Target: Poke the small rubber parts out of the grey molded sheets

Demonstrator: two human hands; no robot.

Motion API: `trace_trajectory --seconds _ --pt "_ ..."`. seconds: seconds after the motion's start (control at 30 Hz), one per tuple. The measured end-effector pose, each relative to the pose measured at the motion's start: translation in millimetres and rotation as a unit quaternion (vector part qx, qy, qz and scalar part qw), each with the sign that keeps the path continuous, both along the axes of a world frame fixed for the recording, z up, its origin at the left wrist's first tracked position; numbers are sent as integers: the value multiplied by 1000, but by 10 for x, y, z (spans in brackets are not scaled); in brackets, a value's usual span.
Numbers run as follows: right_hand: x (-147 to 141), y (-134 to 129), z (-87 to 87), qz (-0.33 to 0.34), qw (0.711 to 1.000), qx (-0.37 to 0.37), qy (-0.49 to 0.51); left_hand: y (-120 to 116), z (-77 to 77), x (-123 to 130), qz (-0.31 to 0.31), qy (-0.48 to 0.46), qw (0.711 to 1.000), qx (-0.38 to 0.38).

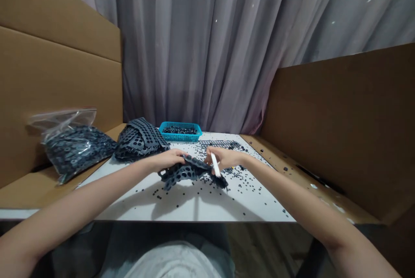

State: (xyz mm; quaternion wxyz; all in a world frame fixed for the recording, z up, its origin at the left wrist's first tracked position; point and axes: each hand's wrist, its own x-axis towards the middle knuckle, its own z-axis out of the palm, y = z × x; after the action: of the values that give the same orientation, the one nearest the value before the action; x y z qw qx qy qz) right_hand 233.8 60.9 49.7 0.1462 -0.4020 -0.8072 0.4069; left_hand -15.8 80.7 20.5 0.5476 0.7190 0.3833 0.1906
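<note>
Lower centre of frame: left hand [171,158], fingers closed, grips the perforated dark sheet [183,173]; right hand [223,157], fingers curled, holds a white tool [215,164]. Apparent step: working the sheet; continuing calls for steady left support.

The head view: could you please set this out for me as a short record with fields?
Left hand: gripping a dark perforated sheet
Right hand: holding a white stick near the sheet's right end
Table: white, scattered with small dark pieces
Back: blue basket holding dark pieces, before a grey curtain
Left: perforated sheet pile beside a filled clear bag
</note>
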Motion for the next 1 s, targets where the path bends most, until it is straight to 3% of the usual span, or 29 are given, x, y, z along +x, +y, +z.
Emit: trace_trajectory --seconds 0.13,0.2,0.33,0.43,0.53,0.7,0.77,0.83,1.0 --pt "-15 -114 -185 1 998 -63 19 64 294 -114 -42 78 996 10" --pt "-89 -190 -302 4 997 -51 53 83 384 -120 -37 109 993 39" --pt "-312 -353 -562 -53 986 155 -38 144 484 -80 0 162 979 127" --pt "-393 -328 -673 -87 967 222 -95 224 556 -64 29 200 958 203" --pt "-276 -47 -564 -164 942 273 -103 337 656 -96 52 240 930 275" --pt "13 686 -117 -228 915 317 -100 434 766 -214 97 279 859 419" --pt "16 910 -70 -236 912 322 -95 330 681 -262 122 290 822 474" --pt "-46 1052 -170 -236 913 320 -91 115 465 -311 128 312 794 506" --pt "-363 1043 -779 -221 934 269 -87 -581 -375 -435 90 385 775 492"
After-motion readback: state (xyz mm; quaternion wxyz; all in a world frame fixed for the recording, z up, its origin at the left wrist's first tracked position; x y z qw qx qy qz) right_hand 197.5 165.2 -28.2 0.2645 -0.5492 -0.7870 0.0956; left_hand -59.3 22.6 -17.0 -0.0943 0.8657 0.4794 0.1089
